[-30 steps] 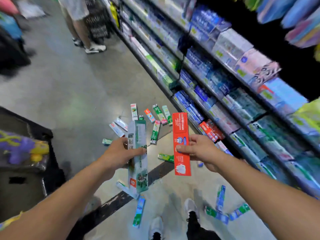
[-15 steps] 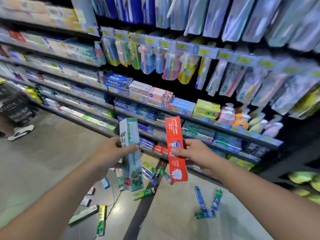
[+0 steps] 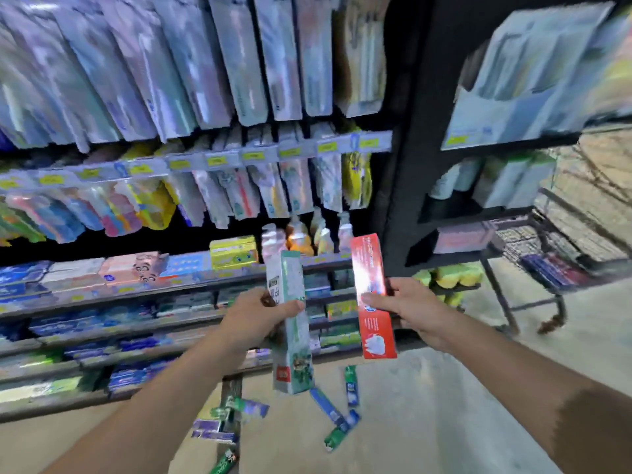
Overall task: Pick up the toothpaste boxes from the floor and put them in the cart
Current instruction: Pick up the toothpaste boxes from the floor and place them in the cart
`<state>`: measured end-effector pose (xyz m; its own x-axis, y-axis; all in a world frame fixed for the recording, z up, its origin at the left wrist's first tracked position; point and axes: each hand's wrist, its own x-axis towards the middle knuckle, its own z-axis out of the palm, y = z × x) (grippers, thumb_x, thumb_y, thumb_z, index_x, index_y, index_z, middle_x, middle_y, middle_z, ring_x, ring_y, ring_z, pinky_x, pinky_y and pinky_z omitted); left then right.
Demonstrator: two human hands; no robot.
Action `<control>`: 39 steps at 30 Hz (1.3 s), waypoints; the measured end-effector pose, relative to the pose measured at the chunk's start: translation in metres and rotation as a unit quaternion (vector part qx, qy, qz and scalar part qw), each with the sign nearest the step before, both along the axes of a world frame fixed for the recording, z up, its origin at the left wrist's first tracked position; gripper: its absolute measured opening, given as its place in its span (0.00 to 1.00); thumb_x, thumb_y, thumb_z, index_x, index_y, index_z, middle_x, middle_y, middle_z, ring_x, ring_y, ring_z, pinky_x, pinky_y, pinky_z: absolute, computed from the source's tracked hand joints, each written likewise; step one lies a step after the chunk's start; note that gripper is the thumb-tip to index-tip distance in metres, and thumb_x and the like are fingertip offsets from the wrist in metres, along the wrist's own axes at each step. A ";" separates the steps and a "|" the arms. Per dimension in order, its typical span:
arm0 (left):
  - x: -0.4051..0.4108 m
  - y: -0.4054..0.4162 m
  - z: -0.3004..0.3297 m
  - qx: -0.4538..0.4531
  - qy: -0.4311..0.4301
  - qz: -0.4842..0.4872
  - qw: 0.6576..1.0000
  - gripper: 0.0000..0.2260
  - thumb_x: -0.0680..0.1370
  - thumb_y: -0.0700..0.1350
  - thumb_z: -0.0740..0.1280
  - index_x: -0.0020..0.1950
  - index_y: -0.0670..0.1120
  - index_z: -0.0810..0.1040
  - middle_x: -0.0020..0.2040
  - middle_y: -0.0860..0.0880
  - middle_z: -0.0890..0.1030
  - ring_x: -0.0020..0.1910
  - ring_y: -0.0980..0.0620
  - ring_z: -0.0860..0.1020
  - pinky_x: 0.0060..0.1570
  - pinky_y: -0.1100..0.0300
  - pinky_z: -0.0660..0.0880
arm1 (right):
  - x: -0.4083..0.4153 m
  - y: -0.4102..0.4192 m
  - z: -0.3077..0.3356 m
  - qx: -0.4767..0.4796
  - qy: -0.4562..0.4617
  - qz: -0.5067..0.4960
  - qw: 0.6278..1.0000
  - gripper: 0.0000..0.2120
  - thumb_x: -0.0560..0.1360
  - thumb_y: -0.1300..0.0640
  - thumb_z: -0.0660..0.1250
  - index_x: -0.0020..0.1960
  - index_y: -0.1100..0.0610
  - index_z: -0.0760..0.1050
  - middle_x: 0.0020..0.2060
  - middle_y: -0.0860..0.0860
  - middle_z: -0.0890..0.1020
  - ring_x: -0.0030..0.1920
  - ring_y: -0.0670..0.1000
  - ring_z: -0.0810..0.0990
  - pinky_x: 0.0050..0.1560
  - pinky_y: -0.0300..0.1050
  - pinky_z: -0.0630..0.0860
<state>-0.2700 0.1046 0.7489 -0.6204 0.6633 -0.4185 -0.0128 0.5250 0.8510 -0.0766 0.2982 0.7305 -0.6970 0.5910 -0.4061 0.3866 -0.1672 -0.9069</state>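
In hand: green toothpaste box [image 3: 293,323] held upright in left hand [image 3: 258,314] grip; red toothpaste box [image 3: 372,297] pinched in right hand [image 3: 407,307]. Outstanding: loose boxes on floor [image 3: 337,410] below both grips. Destination: cart [image 3: 554,254], right of right grip; neither held box deposited yet.

You hold two glossy cardboard boxes, red box [image 3: 372,295] and green box [image 3: 291,323]; the floor [image 3: 427,405] looks smooth concrete, the cart [image 3: 547,241] dark wire metal.
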 end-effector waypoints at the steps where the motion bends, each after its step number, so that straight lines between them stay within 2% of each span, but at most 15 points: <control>1: 0.016 0.024 0.003 0.004 -0.004 -0.019 1.000 0.22 0.67 0.57 0.79 0.49 0.42 0.79 0.41 0.43 0.83 0.41 0.45 0.83 0.41 0.46 0.82 | 0.018 0.016 0.002 0.004 -0.002 -0.012 1.000 0.16 0.72 0.54 0.75 0.57 0.58 0.79 0.48 0.55 0.86 0.48 0.54 0.86 0.51 0.51 0.82; 3: 0.044 0.071 0.006 0.003 -0.004 -0.051 0.999 0.24 0.66 0.57 0.79 0.50 0.42 0.79 0.43 0.41 0.83 0.44 0.42 0.83 0.43 0.42 0.83 | 0.055 0.049 0.006 0.019 -0.003 -0.040 0.999 0.14 0.72 0.54 0.75 0.56 0.56 0.79 0.46 0.52 0.87 0.46 0.52 0.86 0.46 0.48 0.82; 4: 0.059 0.093 0.009 -0.003 0.001 -0.065 0.998 0.23 0.67 0.57 0.79 0.48 0.41 0.76 0.40 0.42 0.81 0.40 0.43 0.81 0.38 0.47 0.82 | 0.073 0.066 0.008 0.028 -0.001 -0.055 0.998 0.13 0.73 0.54 0.75 0.55 0.56 0.79 0.45 0.51 0.87 0.44 0.51 0.86 0.41 0.43 0.81; 6: 0.091 0.135 0.013 -0.002 0.004 -0.094 0.996 0.21 0.70 0.55 0.78 0.42 0.44 0.70 0.34 0.46 0.73 0.33 0.47 0.73 0.31 0.58 0.72 | 0.110 0.097 0.013 0.043 0.002 -0.084 0.996 0.11 0.73 0.54 0.75 0.53 0.55 0.79 0.42 0.49 0.87 0.41 0.49 0.86 0.37 0.39 0.77; 9: 0.140 0.196 0.018 -0.010 0.020 -0.128 0.992 0.21 0.73 0.53 0.76 0.39 0.45 0.66 0.31 0.50 0.70 0.29 0.51 0.68 0.29 0.61 0.65 | 0.168 0.139 0.015 0.033 0.014 -0.126 0.991 0.12 0.73 0.56 0.75 0.54 0.57 0.80 0.41 0.50 0.87 0.41 0.50 0.86 0.38 0.42 0.78; 11: 0.169 0.238 0.016 -0.018 0.020 -0.150 0.988 0.21 0.70 0.55 0.77 0.43 0.42 0.71 0.36 0.49 0.75 0.33 0.51 0.74 0.31 0.59 0.71 | 0.207 0.165 0.012 0.032 0.011 -0.151 0.988 0.14 0.71 0.54 0.76 0.54 0.57 0.80 0.43 0.51 0.87 0.43 0.52 0.86 0.43 0.47 0.81; 13: 0.199 0.280 0.016 -0.013 0.026 -0.164 0.986 0.26 0.64 0.60 0.79 0.50 0.44 0.77 0.46 0.49 0.81 0.44 0.49 0.81 0.42 0.50 0.81 | 0.246 0.190 0.010 0.026 0.006 -0.177 0.984 0.17 0.70 0.52 0.78 0.55 0.56 0.80 0.44 0.51 0.87 0.45 0.53 0.86 0.50 0.53 0.83; 15: 0.226 0.315 0.014 -0.010 0.016 -0.180 0.983 0.27 0.61 0.62 0.80 0.51 0.48 0.79 0.49 0.48 0.83 0.49 0.47 0.83 0.45 0.43 0.83 | 0.279 0.212 0.010 0.021 0.001 -0.200 0.980 0.20 0.69 0.50 0.78 0.57 0.56 0.80 0.45 0.51 0.87 0.46 0.52 0.86 0.47 0.50 0.83; 17: 0.254 0.346 0.014 -0.013 -0.004 -0.206 0.978 0.23 0.64 0.59 0.80 0.51 0.48 0.80 0.46 0.49 0.84 0.48 0.47 0.83 0.45 0.43 0.83 | 0.308 0.232 0.011 0.018 -0.001 -0.224 0.974 0.19 0.69 0.50 0.78 0.57 0.56 0.80 0.45 0.50 0.87 0.45 0.50 0.86 0.43 0.45 0.81; 21: 0.299 0.405 0.009 -0.011 -0.024 -0.248 0.969 0.13 0.71 0.50 0.78 0.51 0.46 0.81 0.42 0.52 0.85 0.47 0.50 0.83 0.45 0.47 0.83 | 0.353 0.264 0.010 0.014 0.001 -0.278 0.961 0.14 0.71 0.51 0.77 0.53 0.54 0.80 0.44 0.50 0.87 0.44 0.49 0.86 0.44 0.46 0.82; 24: 0.322 0.451 0.002 -0.005 -0.039 -0.268 0.963 0.10 0.72 0.46 0.77 0.50 0.46 0.81 0.41 0.54 0.86 0.45 0.55 0.83 0.43 0.49 0.82 | 0.377 0.288 -0.001 0.015 -0.012 -0.317 0.948 0.17 0.70 0.50 0.77 0.54 0.55 0.79 0.45 0.51 0.87 0.46 0.51 0.86 0.49 0.50 0.83; 26: 0.334 0.483 -0.004 -0.004 -0.047 -0.286 0.957 0.08 0.74 0.45 0.76 0.50 0.46 0.81 0.41 0.54 0.86 0.42 0.56 0.83 0.42 0.49 0.82 | 0.389 0.307 -0.007 0.011 -0.019 -0.344 0.939 0.18 0.69 0.49 0.77 0.54 0.54 0.78 0.46 0.51 0.86 0.46 0.51 0.86 0.46 0.48 0.82; 32: 0.356 0.588 -0.011 -0.010 -0.062 -0.342 0.937 0.15 0.72 0.48 0.77 0.55 0.45 0.81 0.51 0.47 0.85 0.49 0.49 0.83 0.44 0.44 0.83 | 0.413 0.372 -0.008 0.016 -0.039 -0.409 0.911 0.13 0.70 0.49 0.76 0.50 0.48 0.76 0.45 0.47 0.85 0.43 0.47 0.85 0.38 0.40 0.79; 36: 0.374 0.657 -0.009 -0.020 -0.077 -0.383 0.920 0.19 0.71 0.49 0.78 0.58 0.45 0.79 0.53 0.45 0.84 0.51 0.44 0.83 0.44 0.41 0.83 | 0.431 0.409 0.004 0.015 -0.056 -0.440 0.896 0.16 0.72 0.49 0.75 0.56 0.52 0.76 0.49 0.49 0.85 0.47 0.49 0.85 0.43 0.45 0.82; 39: 0.395 0.701 -0.007 -0.013 -0.067 -0.416 0.907 0.16 0.72 0.48 0.78 0.55 0.45 0.78 0.50 0.45 0.84 0.48 0.45 0.83 0.42 0.42 0.83 | 0.446 0.438 0.006 0.016 -0.052 -0.462 0.885 0.18 0.72 0.51 0.75 0.59 0.54 0.76 0.50 0.51 0.85 0.49 0.52 0.85 0.53 0.53 0.82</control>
